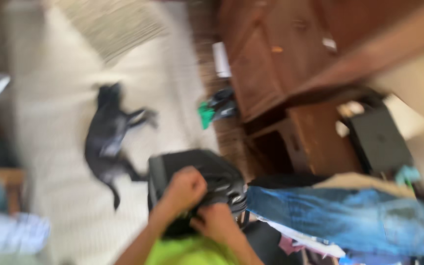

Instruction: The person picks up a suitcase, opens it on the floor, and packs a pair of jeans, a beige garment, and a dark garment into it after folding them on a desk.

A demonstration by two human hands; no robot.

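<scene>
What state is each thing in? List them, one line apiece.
Left hand: closed in a fist on the black bag.
Right hand: gripping the same bag, lower down.
Black bag: held up off the floor, too blurred to tell if it is open.
Black dog: lying stretched out on the pale rug.
Blue jeans: laid flat on a pile of clothes.
</scene>
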